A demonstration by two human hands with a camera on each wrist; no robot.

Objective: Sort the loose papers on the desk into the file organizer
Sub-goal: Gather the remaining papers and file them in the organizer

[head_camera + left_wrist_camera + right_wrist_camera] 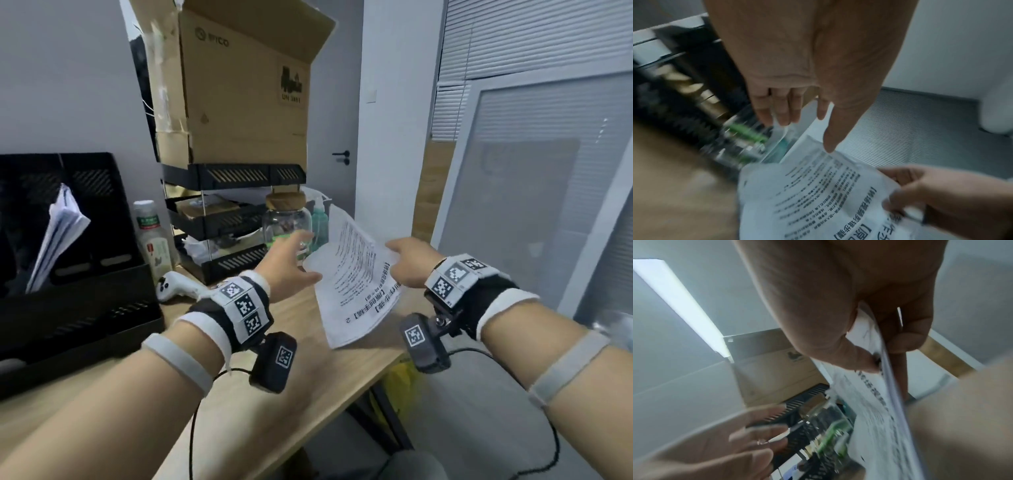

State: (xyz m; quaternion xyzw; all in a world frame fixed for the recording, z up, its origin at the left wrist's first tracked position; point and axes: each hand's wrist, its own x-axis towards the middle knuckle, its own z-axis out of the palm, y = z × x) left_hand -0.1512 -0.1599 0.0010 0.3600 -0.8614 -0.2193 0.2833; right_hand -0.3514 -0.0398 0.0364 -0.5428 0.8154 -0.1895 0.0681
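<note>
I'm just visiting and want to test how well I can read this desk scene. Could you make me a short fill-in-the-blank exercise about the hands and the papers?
1. The white printed sheets of paper are pinched by the person's ____ hand.
2. The left hand has its fingers ____ and grips nothing.
3. The brown cardboard box stands on top of the black tiered ____.
4. The clear glass jar has a ____ lid.

Missing words: right; open; tray rack; wooden

Black-white wrist straps (pixel 239 308), tag-marked cameras (pixel 274 361)
</note>
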